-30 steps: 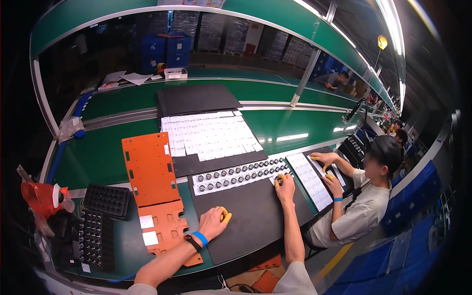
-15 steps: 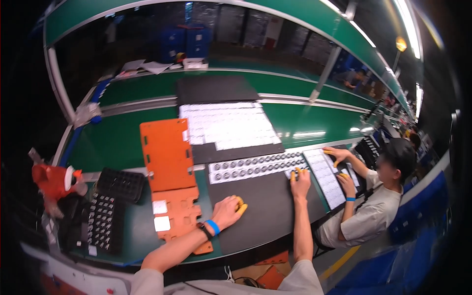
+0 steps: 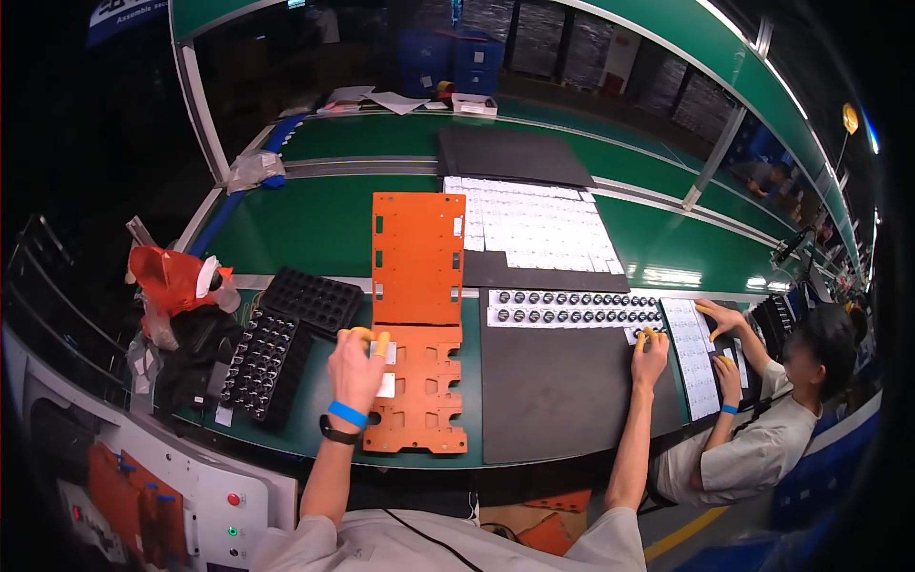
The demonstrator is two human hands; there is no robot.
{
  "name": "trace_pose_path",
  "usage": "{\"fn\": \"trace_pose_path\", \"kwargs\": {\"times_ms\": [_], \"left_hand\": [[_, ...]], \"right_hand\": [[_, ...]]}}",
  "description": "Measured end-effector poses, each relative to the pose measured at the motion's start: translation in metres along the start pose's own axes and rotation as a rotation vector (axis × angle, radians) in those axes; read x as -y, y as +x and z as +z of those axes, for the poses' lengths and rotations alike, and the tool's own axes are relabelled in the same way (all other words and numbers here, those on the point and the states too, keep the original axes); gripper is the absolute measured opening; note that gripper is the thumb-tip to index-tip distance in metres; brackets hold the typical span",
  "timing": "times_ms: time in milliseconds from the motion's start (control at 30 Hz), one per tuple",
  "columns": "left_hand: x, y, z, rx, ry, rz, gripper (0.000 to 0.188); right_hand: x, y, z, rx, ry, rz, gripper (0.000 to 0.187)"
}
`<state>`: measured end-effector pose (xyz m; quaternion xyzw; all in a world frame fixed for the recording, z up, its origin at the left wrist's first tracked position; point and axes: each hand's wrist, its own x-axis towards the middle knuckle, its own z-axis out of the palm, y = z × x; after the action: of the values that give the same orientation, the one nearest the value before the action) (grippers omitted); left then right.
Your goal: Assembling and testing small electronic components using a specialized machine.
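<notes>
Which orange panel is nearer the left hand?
The lower panel, notched at right: the left hand overlaps its left edge; the upper panel sits beyond.

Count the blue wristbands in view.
2. One blue wristband is just behind the person's left hand; the second wristband is on the nearer wrist of the co-worker at right. Others may be hidden.
</notes>
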<state>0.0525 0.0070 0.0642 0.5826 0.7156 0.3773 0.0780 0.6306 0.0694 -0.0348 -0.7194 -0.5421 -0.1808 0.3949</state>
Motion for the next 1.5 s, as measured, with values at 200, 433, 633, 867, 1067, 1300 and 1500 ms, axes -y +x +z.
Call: {"fn": "trace_pose_path", "kwargs": {"times_ms": [200, 433, 633, 867, 1067, 1300, 1500], "left_hand": [[0.038, -0.004, 0.006, 0.19, 0.179, -0.114, 0.02], [0.047, -0.006, 0.032, 0.161, 0.139, -0.052, 0.017], [0.052, -0.006, 0.036, 0.137, 0.086, -0.019, 0.016], [0.031, -0.004, 0.023, 0.051, 0.039, 0.061, 0.013], [0.012, -0.025, 0.032, 0.861, -2.181, -0.589, 0.027], [-0.076, -0.06, 0.063, 1.334, -2.227, -0.851, 0.016], [-0.1, -0.06, 0.106, 1.393, -1.911, -0.815, 0.016]], "right_hand": [[-0.004, -0.001, -0.002, 0.0, -0.003, -0.01, 0.018], [-0.002, -0.001, -0.005, -0.013, 0.008, 0.022, 0.018], [0.0, -0.001, -0.006, -0.046, 0.016, 0.026, 0.017], [-0.002, 0.0, -0.011, -0.1, 0.043, -0.01, 0.014], [0.126, -0.012, -0.026, -0.064, 0.267, -0.472, 0.025], [0.304, -0.047, -0.106, 0.198, 0.731, -0.52, 0.032], [0.292, -0.06, -0.111, 0.254, 0.654, -0.248, 0.027]]}}
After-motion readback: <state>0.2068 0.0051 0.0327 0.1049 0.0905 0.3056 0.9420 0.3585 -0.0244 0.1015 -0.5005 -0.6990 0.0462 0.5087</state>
